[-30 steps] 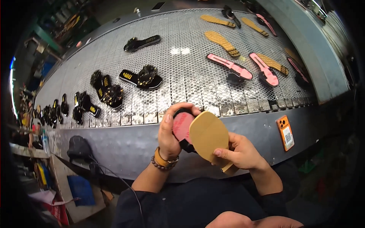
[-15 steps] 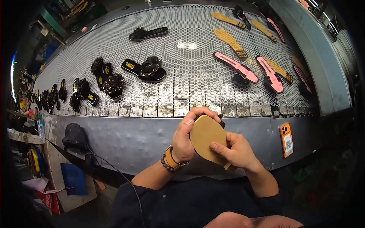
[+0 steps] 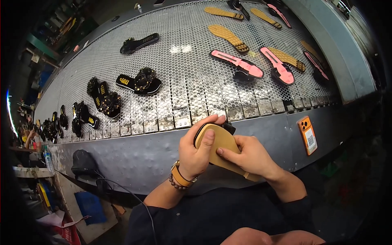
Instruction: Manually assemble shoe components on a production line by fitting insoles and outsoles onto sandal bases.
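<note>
Left hand [image 3: 196, 153], head view: shifted since half a second ago, with thumb moved from the rim onto the flat face of the tan sole.
Left-hand grip: closed around the broad end, thumb on the near face, fingers wrapped over the far edge.
Right hand [image 3: 255, 155]: closed on the narrower part, thumb pressed on the same face; fingers mostly hidden behind, exact hold not clear.
Tan sole [image 3: 223, 139]: held between both hands, in front of the chest, over the metal ledge [image 3: 134, 163]; smooth face turned up toward the camera.
Long axis: slanted from broad end at upper left to heel end at lower right, running down toward the right wrist.
Nearer hand: left at the broad end, right at the middle and heel side; touching with both.
Black upper [image 3: 228, 127]: showing just past the top edge, behind the sole; contact all around the rim not visible.
Perforated belt [image 3: 183, 81]: beyond the hands, bearing pink-bottomed sandals [image 3: 281, 67] to the right and black rosette sandals [image 3: 141, 81] to the left.
Orange phone [image 3: 307, 135]: lying on the ledge, right of the right hand, well apart.
</note>
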Available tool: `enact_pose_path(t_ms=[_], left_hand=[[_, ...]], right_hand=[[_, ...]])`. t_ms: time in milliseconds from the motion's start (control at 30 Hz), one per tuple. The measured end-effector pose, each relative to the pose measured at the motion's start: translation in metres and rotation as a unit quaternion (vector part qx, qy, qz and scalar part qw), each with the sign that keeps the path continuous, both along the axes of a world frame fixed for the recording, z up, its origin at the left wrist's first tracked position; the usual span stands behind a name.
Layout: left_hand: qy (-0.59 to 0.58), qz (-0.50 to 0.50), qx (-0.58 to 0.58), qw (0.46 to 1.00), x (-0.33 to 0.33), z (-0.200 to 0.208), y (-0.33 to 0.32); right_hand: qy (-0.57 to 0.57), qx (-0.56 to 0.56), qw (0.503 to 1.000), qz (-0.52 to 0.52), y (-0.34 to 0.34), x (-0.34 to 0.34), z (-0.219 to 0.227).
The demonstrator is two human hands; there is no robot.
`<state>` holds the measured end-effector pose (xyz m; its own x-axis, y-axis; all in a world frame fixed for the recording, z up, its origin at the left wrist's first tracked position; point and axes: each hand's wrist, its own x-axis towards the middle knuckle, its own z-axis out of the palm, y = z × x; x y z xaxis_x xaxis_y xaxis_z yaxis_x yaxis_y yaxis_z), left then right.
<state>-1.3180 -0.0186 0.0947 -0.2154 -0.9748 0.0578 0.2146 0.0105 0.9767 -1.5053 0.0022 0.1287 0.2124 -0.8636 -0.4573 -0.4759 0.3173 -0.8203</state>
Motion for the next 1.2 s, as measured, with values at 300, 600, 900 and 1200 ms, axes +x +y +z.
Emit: enact_pose_path(t_ms=[300, 600, 900, 1200], left_hand=[[0.066, 0.145, -0.006, 0.987, 0.017, -0.009, -0.015], [0.047, -0.138, 0.232, 0.962, -0.028, -0.056, 0.017], [0.23, -0.213, 0.035, 0.949, -0.071, 0.005, 0.051], [0.246, 0.004, 0.194, 0.95, -0.068, -0.006, 0.015]], right_hand=[[-0.304, 0.067, 0.95, 0.004, 0.013, -0.084, -0.015], [-0.305, -0.384, 0.8, -0.346, 0.01, -0.077, 0.038], [0.285, -0.622, 0.729, -0.017, 0.05, -0.013, 0.017], [0.016, -0.399, 0.916, 0.038, 0.072, 0.005, 0.016]])
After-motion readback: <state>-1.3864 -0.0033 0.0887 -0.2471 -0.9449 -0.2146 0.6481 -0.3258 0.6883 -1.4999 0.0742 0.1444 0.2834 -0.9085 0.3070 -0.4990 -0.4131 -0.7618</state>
